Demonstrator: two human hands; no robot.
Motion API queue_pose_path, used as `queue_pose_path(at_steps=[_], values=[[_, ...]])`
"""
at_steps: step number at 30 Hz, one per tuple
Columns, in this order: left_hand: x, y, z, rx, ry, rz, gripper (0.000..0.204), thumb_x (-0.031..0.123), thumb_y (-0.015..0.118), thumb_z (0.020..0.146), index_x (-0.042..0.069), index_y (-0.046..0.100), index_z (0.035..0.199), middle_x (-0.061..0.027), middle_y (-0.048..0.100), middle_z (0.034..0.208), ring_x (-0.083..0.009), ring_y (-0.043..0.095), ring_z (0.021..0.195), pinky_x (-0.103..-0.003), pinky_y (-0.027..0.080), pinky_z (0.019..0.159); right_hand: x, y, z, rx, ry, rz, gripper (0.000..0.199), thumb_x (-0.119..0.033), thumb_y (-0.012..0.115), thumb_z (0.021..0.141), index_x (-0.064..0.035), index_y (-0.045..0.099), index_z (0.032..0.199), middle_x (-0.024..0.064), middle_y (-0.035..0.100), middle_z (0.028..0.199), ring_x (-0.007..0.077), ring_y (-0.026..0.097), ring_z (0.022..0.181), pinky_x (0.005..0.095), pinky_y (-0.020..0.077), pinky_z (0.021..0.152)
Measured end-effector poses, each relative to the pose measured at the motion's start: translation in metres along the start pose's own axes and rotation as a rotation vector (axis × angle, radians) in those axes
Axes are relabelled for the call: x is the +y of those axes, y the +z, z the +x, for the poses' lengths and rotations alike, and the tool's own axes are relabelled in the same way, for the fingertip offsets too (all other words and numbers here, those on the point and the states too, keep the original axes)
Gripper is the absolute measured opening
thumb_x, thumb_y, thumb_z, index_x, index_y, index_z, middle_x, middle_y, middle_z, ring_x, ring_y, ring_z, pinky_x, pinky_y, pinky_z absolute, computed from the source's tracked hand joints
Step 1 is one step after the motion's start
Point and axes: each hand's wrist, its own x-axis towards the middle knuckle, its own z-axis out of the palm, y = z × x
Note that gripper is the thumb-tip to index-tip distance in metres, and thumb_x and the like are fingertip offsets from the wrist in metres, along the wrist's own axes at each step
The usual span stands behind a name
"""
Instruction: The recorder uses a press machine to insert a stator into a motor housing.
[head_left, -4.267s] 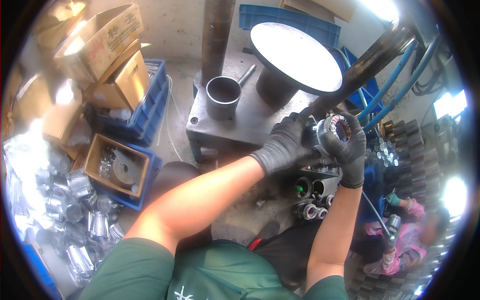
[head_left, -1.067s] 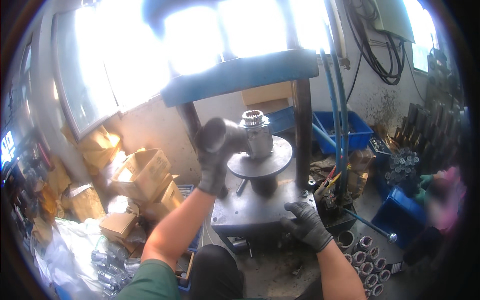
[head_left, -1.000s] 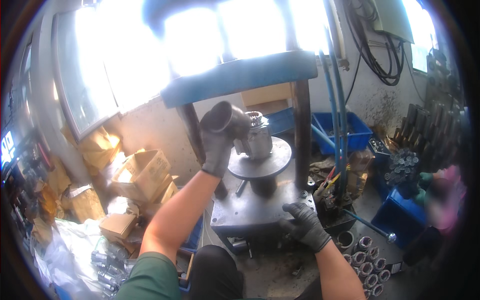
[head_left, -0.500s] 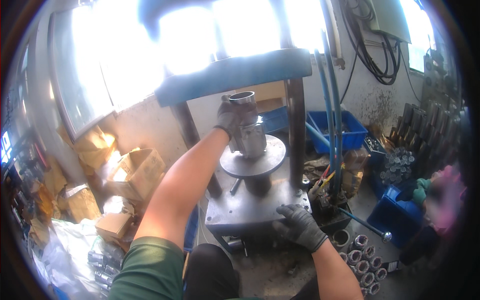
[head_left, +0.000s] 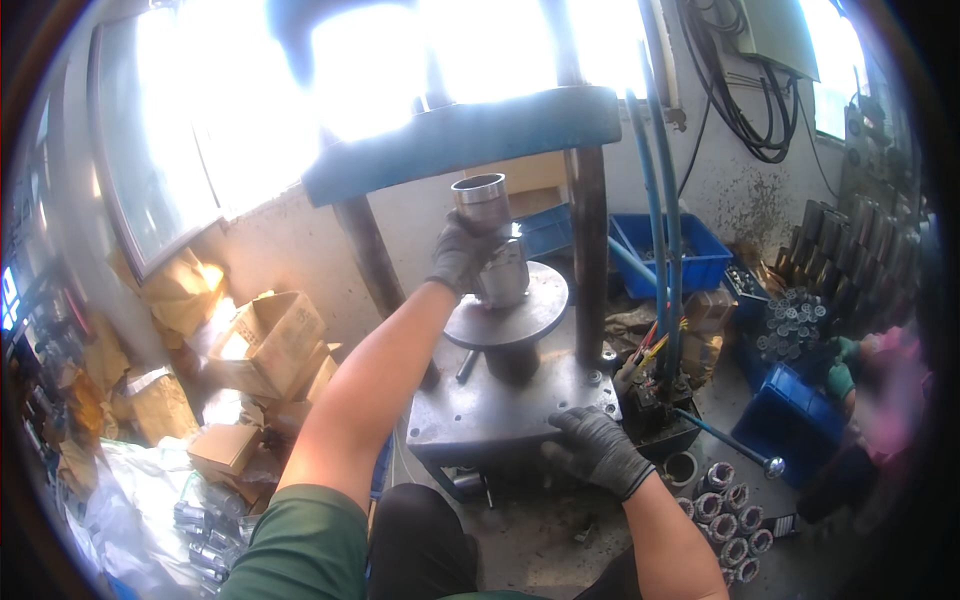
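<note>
My left hand (head_left: 463, 250), in a dark grey glove, is closed around a metal sleeve (head_left: 482, 200) with a bright upper rim. The sleeve stands upright above a grey metal housing (head_left: 505, 282); my fingers hide part of where they meet. That housing rests on the round steel plate (head_left: 540, 318) of a press. My right hand (head_left: 602, 450), gloved too, lies by the front right edge of the press table (head_left: 465, 405), fingers stretched out and holding nothing.
The press's blue crossbeam (head_left: 470, 137) spans above, between two posts. Blue hoses (head_left: 668, 200) run down at the right. Several metal rings (head_left: 735, 525) stand on the floor at lower right. Cardboard boxes (head_left: 265, 345) are piled left. A co-worker's green glove (head_left: 842, 375) is beside a blue bin (head_left: 790, 425).
My left hand has slid lower on the sleeve, so more of its upper part shows. My right hand has stayed by the table edge. The co-worker's gloves have shifted.
</note>
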Motion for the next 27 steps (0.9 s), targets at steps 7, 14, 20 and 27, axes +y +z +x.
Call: queue_pose_path(at_steps=[7, 14, 20, 27], values=[[0.02, -0.003, -0.015, -0.084, -0.065, -0.128, 0.072, 0.03, 0.095, 0.078, -0.001, 0.055, 0.13, -0.0136, 0.072, 0.119, -0.0192, 0.072, 0.106, -0.033, 0.061, 0.091, -0.016, -0.027, -0.009, -0.001, 0.053, 0.02, 0.047, -0.034, 0.077, 0.089, -0.0006, 0.071, 0.121, 0.0232, 0.072, 0.115, 0.0437, 0.068, 0.108, 0.0508, 0.0551, 0.097], [-0.006, 0.004, 0.008, -0.03, -0.046, -0.047, 0.075, 0.037, 0.094, 0.077, -0.001, 0.057, 0.131, -0.0155, 0.073, 0.121, -0.0225, 0.073, 0.109, -0.036, 0.061, 0.093, -0.053, -0.103, -0.024, 0.202, 0.004, -0.078, 0.041, -0.023, 0.082, 0.082, -0.0022, 0.072, 0.115, 0.0192, 0.073, 0.106, 0.041, 0.069, 0.101, 0.0487, 0.0554, 0.092], [0.021, -0.006, -0.007, 0.002, -0.112, 0.143, 0.072, 0.038, 0.094, 0.077, 0.001, 0.061, 0.131, -0.0167, 0.075, 0.122, -0.0256, 0.075, 0.109, -0.038, 0.061, 0.094, -0.052, -0.197, -0.07, -0.123, 0.372, -0.732, 0.041, -0.039, 0.079, 0.085, -0.0047, 0.077, 0.107, 0.0167, 0.074, 0.106, 0.0371, 0.071, 0.101, 0.0473, 0.0562, 0.092], [0.021, -0.004, -0.008, -0.081, -0.152, 0.213, 0.099, 0.053, 0.094, 0.071, 0.005, 0.051, 0.147, -0.0202, 0.068, 0.136, -0.036, 0.062, 0.132, -0.045, 0.049, 0.113, -0.037, -0.192, -0.132, -0.773, 0.563, -0.454, 0.062, -0.058, 0.073, 0.09, -0.0104, 0.076, 0.129, 0.0202, 0.077, 0.112, 0.037, 0.073, 0.11, 0.0447, 0.0563, 0.098]])
